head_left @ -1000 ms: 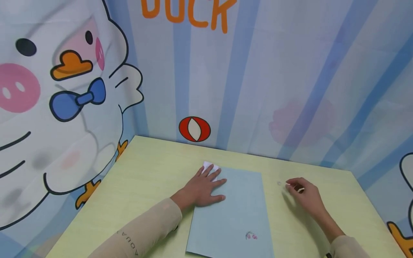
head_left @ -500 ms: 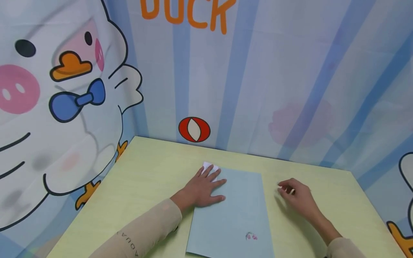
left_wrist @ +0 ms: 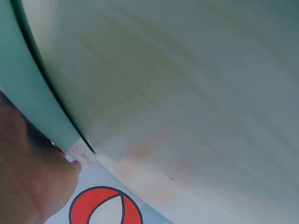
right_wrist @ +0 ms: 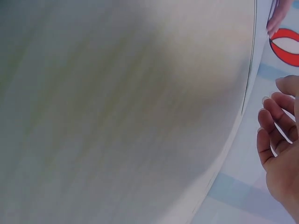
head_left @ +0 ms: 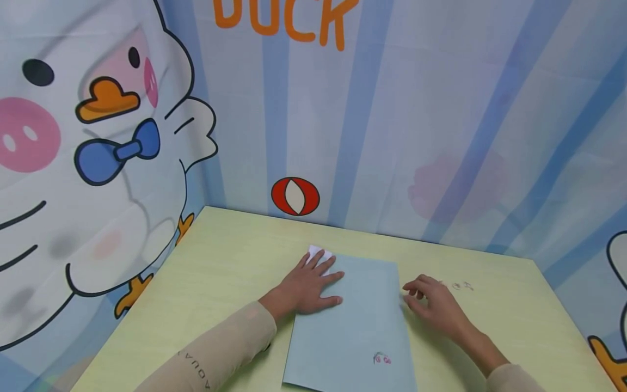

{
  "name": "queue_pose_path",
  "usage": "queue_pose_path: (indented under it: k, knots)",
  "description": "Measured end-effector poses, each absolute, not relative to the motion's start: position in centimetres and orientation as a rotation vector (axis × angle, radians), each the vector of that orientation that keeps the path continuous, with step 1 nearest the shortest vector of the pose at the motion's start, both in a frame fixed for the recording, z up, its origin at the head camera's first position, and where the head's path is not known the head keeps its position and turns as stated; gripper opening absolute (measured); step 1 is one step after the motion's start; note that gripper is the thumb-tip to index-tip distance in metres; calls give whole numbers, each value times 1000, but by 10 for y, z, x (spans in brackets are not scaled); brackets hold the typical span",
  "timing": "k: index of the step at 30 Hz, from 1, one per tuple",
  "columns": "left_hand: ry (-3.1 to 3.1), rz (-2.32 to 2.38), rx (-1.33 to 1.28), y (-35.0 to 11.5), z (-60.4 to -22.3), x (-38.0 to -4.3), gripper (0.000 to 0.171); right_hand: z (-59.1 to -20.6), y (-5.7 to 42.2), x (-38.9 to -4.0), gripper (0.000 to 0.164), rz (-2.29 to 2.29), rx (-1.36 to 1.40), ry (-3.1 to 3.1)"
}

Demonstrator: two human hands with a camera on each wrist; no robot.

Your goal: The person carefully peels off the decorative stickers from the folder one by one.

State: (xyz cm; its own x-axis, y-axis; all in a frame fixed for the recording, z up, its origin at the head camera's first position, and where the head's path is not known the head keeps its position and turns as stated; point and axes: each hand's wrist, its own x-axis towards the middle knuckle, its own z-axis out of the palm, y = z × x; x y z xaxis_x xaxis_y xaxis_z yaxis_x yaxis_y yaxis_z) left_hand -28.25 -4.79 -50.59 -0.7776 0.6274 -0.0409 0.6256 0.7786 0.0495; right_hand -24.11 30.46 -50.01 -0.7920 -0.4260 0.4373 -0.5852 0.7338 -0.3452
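Landmark: the blue folder (head_left: 362, 321), flat on the table (head_left: 235, 239).

Far-left corner of folder: left hand (head_left: 306, 286) unmoved over the last second, fingers spread and resting on the surface, gripping nothing; partly beneath them a white slip (head_left: 319, 253).

Near part of folder, toward its right edge: small pink-and-dark figure (head_left: 382, 358), unchanged; printed or stuck on, cannot tell.

Just right of folder: right hand (head_left: 436, 302) has travelled left, fingertips now just beside the edge. Fingers loosely bent, thumb apart from index; no grasp seen, though a small clear piece on a fingertip cannot be ruled out.

Right of that hand: faint small marks (head_left: 462, 285) on the table, now visible where the hand was. Laid down or merely uncovered: undetermined.

Judgement: folder being steadied on the left while the right hand comes in to work on it; placement not yet made.

Writing, left to right: sleeve (head_left: 225, 340) seems to read "AQUA", upside down; the wall (head_left: 387, 120) behind the folder carries "DUCK" in orange, top cropped; slip bears reddish print in the left wrist view, illegible.
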Motion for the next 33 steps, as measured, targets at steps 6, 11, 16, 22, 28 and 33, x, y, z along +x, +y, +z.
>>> queue_pose_path:
  k: [6,11,16,22,28,33]
  knots:
    - [2911,47,1027,-47,-506,-283,73,-499,294,-234,20,600,854,-2605]
    - [2902,41,1024,-47,-507,-285,74,-495,284,-227,21,560,943,-2615]
    - [2898,39,1023,-46,-509,-286,75,-488,274,-219,18,651,1036,-2714]
    - [2905,18,1024,-48,-508,-285,74,-483,264,-209,16,713,1136,-2803]
    - [2917,16,1018,-49,-505,-283,73,-480,259,-201,15,715,1167,-2880]
    - [2913,35,1028,-49,-504,-282,73,-476,257,-193,18,632,1186,-2974]
